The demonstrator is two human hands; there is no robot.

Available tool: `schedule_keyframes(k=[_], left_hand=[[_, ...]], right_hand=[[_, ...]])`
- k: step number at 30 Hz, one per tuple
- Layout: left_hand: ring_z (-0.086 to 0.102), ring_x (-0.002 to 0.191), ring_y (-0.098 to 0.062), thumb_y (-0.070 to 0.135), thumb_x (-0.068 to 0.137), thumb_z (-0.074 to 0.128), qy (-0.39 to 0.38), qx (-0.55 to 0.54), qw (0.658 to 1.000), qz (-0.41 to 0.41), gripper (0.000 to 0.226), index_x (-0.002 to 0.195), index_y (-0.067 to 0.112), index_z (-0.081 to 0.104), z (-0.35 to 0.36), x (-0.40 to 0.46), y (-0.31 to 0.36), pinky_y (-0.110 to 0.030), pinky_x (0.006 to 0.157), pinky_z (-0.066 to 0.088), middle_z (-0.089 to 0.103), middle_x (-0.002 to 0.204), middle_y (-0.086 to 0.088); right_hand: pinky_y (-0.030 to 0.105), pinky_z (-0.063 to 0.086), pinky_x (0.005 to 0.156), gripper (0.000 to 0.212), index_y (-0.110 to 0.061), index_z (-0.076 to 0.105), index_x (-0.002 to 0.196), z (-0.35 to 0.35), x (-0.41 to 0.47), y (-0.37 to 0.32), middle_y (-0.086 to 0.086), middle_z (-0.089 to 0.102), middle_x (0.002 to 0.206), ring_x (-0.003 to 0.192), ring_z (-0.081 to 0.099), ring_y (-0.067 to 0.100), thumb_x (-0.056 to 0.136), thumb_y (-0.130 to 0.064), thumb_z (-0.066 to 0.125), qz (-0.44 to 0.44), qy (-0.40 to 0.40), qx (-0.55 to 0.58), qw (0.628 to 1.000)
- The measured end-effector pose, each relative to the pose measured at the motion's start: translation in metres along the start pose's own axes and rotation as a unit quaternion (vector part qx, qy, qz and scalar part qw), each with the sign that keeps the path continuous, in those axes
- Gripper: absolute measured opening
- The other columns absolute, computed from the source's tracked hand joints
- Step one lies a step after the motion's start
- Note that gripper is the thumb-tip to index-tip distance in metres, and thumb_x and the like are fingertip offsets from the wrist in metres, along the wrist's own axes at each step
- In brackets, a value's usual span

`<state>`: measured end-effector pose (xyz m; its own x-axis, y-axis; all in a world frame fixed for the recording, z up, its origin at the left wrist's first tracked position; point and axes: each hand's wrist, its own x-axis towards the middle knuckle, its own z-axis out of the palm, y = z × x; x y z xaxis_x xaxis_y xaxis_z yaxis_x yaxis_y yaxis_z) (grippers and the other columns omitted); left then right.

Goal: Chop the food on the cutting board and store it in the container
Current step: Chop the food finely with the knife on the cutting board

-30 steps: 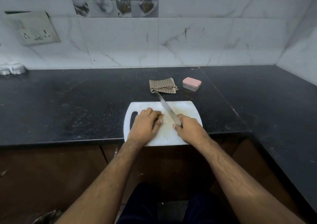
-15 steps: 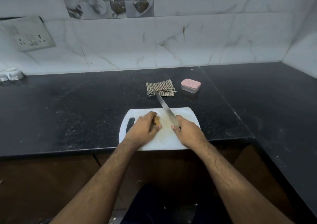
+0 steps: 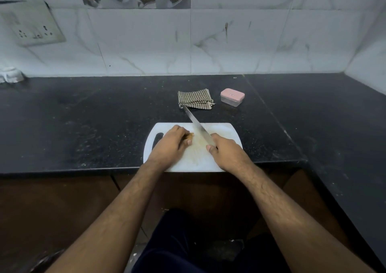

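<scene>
Left hand [image 3: 170, 146] curled knuckles-up over brown food [image 3: 189, 135] on white cutting board [image 3: 226, 129], right hand [image 3: 226, 152] gripping knife [image 3: 196, 123] angled away-left, lidded pink container [image 3: 232, 97] on desk [image 3: 83, 126] beyond

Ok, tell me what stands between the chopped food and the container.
The pink lid is on the container, so it must come off first. Otherwise only bare countertop lies between it and the cutting board; the checked cloth sits left of that path.
</scene>
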<state>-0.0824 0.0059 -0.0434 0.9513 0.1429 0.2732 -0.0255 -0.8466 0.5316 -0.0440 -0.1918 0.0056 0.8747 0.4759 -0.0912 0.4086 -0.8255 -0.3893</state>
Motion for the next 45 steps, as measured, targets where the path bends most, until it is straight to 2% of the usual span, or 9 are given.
schedule_keyframes(k=[4, 10, 15, 18, 22, 31, 35, 40, 45], left_hand=[[0.054, 0.1, -0.008, 0.038, 0.105, 0.051, -0.016, 0.012, 1.0, -0.015, 0.03, 0.123, 0.017, 0.061, -0.002, -0.001, 0.004, -0.03, 0.09, 0.046, 0.054, 0.113, 0.007], [0.051, 0.098, -0.005, 0.033, 0.102, 0.058, -0.009, 0.006, 1.0, -0.007, 0.026, 0.123, 0.017, 0.062, -0.004, 0.002, 0.001, -0.03, 0.093, 0.046, 0.05, 0.109, 0.012], [0.05, 0.095, -0.009, 0.037, 0.105, 0.052, -0.003, 0.014, 1.0, 0.004, 0.029, 0.123, 0.016, 0.061, -0.001, 0.002, -0.002, -0.032, 0.086, 0.045, 0.052, 0.109, 0.007], [0.051, 0.093, -0.01, 0.039, 0.106, 0.047, 0.001, 0.032, 0.999, 0.017, 0.031, 0.121, 0.016, 0.06, 0.0, 0.002, -0.004, -0.033, 0.083, 0.046, 0.053, 0.107, 0.005], [0.052, 0.093, -0.012, 0.042, 0.106, 0.044, 0.002, 0.048, 0.999, 0.021, 0.032, 0.119, 0.017, 0.06, 0.001, 0.005, -0.006, -0.033, 0.082, 0.044, 0.055, 0.107, 0.003], [0.054, 0.096, -0.015, 0.041, 0.104, 0.049, -0.002, 0.05, 0.999, 0.018, 0.033, 0.122, 0.015, 0.06, 0.0, 0.004, -0.004, -0.036, 0.084, 0.046, 0.056, 0.109, 0.001], [0.053, 0.098, -0.014, 0.039, 0.103, 0.052, -0.004, 0.043, 0.999, 0.016, 0.032, 0.123, 0.016, 0.061, -0.002, 0.003, -0.003, -0.035, 0.085, 0.046, 0.054, 0.108, 0.004], [0.053, 0.096, -0.014, 0.039, 0.103, 0.053, 0.001, 0.04, 0.999, 0.018, 0.028, 0.118, 0.017, 0.062, 0.0, 0.003, -0.005, -0.036, 0.083, 0.045, 0.051, 0.103, 0.007], [0.051, 0.093, -0.014, 0.038, 0.103, 0.054, 0.005, 0.04, 0.999, 0.016, 0.023, 0.111, 0.018, 0.061, 0.0, 0.004, -0.005, -0.034, 0.079, 0.042, 0.053, 0.102, 0.005]], right_hand=[[0.04, 0.055, 0.081, 0.032, -0.023, 0.05, 0.133, 0.0, -0.007, -0.013, 0.002, 0.064, 0.106, 0.094, 0.061, 0.02, 0.105, -0.035, 0.045, 0.016, 0.017, 0.012, 1.0], [0.038, 0.052, 0.077, 0.028, -0.022, 0.05, 0.131, 0.004, -0.016, -0.025, 0.0, 0.058, 0.098, 0.088, 0.054, 0.02, 0.106, -0.031, 0.042, 0.021, 0.046, -0.009, 0.999], [0.039, 0.053, 0.074, 0.025, -0.022, 0.05, 0.127, 0.011, -0.017, -0.027, 0.0, 0.059, 0.093, 0.085, 0.059, 0.021, 0.104, -0.023, 0.039, 0.022, 0.032, -0.044, 0.998], [0.036, 0.047, 0.065, 0.022, -0.019, 0.05, 0.12, 0.014, -0.017, -0.028, -0.001, 0.054, 0.083, 0.076, 0.055, 0.021, 0.102, -0.017, 0.038, 0.023, 0.037, -0.045, 0.998], [0.036, 0.045, 0.064, 0.017, -0.017, 0.049, 0.115, 0.016, -0.016, -0.033, -0.001, 0.051, 0.08, 0.075, 0.054, 0.021, 0.102, -0.016, 0.039, 0.023, 0.037, -0.049, 0.998], [0.033, 0.041, 0.058, 0.023, -0.018, 0.045, 0.12, 0.018, -0.013, -0.042, -0.001, 0.048, 0.08, 0.074, 0.053, 0.017, 0.099, -0.011, 0.041, 0.029, 0.013, -0.083, 0.996], [0.033, 0.04, 0.061, 0.024, -0.017, 0.043, 0.122, 0.018, -0.018, -0.044, -0.002, 0.043, 0.078, 0.077, 0.053, 0.018, 0.099, -0.01, 0.042, 0.015, 0.013, -0.093, 0.995], [0.035, 0.039, 0.063, 0.029, -0.015, 0.04, 0.124, 0.021, -0.024, -0.051, -0.002, 0.038, 0.076, 0.076, 0.049, 0.02, 0.097, -0.005, 0.042, 0.01, 0.021, -0.095, 0.995], [0.034, 0.04, 0.061, 0.036, -0.016, 0.035, 0.13, 0.027, -0.022, -0.057, -0.001, 0.045, 0.084, 0.075, 0.049, 0.018, 0.097, -0.005, 0.043, 0.02, 0.016, -0.077, 0.997]])
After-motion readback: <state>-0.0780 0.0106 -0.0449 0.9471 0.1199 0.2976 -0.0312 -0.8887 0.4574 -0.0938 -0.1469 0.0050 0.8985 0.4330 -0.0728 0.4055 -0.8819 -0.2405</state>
